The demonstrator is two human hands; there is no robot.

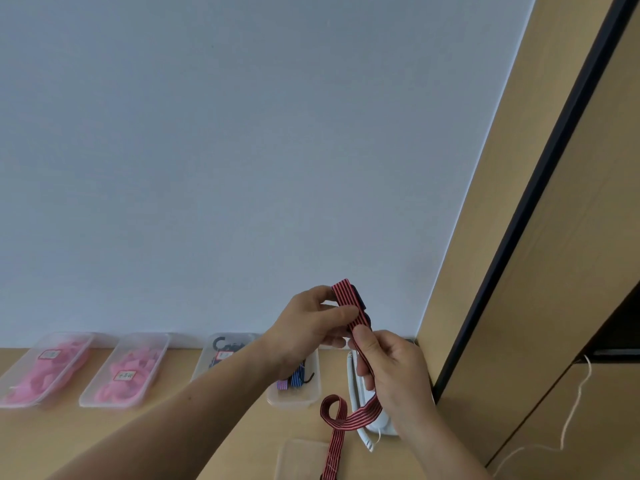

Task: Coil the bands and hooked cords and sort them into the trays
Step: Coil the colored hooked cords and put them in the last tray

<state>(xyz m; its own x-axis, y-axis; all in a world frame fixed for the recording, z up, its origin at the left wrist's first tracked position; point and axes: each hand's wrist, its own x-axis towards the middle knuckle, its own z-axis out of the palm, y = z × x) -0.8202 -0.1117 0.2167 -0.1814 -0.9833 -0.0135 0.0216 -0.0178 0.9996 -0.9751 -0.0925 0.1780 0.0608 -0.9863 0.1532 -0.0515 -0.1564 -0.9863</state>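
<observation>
One striped band (346,419) pinched in left hand (308,327) and right hand (394,368); four trays (292,400).

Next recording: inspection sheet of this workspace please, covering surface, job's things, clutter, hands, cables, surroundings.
Surface: wooden table, trays lined along the wall.
Job's things: striped band, held up; far-left tray and next tray hold pink pieces; third tray, black hooked cords; fourth tray, striped cords; clear plastic piece nearest.
Clutter: white device, partly behind the right hand.
Hands: left hand pinches the band's top; right hand pinches it lower.
Cables: thin white cord, right side.
Surroundings: grey wall; wooden panel, dark edge.
</observation>
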